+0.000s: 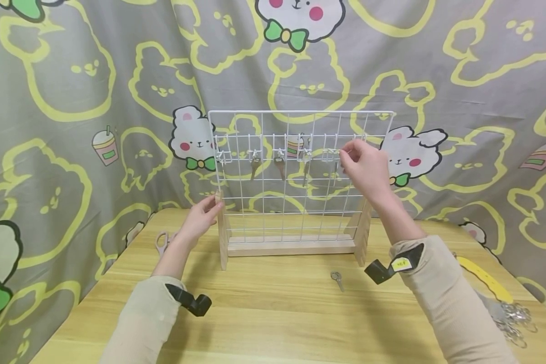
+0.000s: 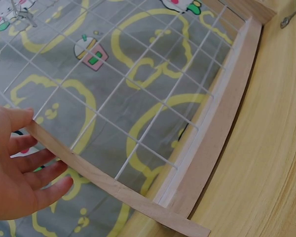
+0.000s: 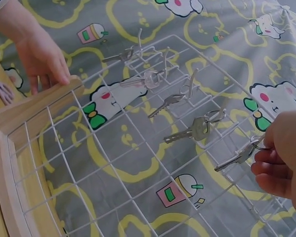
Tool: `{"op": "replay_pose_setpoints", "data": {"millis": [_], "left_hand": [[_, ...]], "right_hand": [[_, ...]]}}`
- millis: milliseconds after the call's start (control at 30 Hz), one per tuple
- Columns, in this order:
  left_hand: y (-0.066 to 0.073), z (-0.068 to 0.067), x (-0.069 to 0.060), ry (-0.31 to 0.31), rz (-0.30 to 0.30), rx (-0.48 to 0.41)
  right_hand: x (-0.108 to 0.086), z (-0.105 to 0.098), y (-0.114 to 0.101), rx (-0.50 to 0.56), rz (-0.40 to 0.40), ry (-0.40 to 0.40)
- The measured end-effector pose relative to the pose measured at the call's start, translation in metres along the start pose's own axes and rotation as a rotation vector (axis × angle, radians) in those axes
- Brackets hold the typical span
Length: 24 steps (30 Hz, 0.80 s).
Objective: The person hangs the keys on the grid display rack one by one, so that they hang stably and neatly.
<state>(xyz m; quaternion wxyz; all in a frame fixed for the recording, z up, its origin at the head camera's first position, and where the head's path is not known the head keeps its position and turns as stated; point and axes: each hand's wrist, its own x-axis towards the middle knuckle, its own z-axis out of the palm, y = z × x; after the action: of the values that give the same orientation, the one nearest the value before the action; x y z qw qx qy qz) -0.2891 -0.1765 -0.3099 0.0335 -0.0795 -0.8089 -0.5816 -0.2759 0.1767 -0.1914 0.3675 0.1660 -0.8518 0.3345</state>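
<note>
My right hand [image 1: 366, 164] pinches a small key ring [image 3: 259, 143] with a silver key [image 3: 237, 160] dangling from it, at the right end of the hook row. The white wire grid rack [image 1: 300, 111] stands upright in wooden supports. Several keys, such as this one [image 3: 190, 132], hang from its hooks to the left of the right hand. At the rack's left side, my left hand [image 2: 19, 168] holds the top of the wooden post [image 2: 103, 180] between thumb and fingers; the other fingers extend loosely. Whether the right-hand ring touches a hook is unclear.
One loose key [image 1: 338, 281] lies on the wooden table [image 1: 264, 313] in front of the rack. Scissors [image 1: 162, 242] are behind the left forearm. On the right lie a yellow strip [image 1: 484, 279] and a pile of metal rings [image 1: 514, 321]. A patterned curtain [image 1: 132, 101] hangs behind.
</note>
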Motion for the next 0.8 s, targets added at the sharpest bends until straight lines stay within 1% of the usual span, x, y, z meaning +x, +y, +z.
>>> {"op": "replay_pose_setpoints", "data": {"millis": [233, 500, 800], "left_hand": [[-0.001, 0.0, 0.0, 0.003, 0.004, 0.01], [0.0, -0.001, 0.0, 0.005, 0.006, -0.002], [0.001, -0.001, -0.002, 0.0, 0.004, 0.005]], "right_hand": [[-0.002, 0.004, 0.003, -0.016, 0.005, -0.005], [-0.005, 0.006, 0.005, -0.007, 0.021, -0.034], [-0.019, 0.009, 0.017, -0.044, 0.015, -0.053]]}}
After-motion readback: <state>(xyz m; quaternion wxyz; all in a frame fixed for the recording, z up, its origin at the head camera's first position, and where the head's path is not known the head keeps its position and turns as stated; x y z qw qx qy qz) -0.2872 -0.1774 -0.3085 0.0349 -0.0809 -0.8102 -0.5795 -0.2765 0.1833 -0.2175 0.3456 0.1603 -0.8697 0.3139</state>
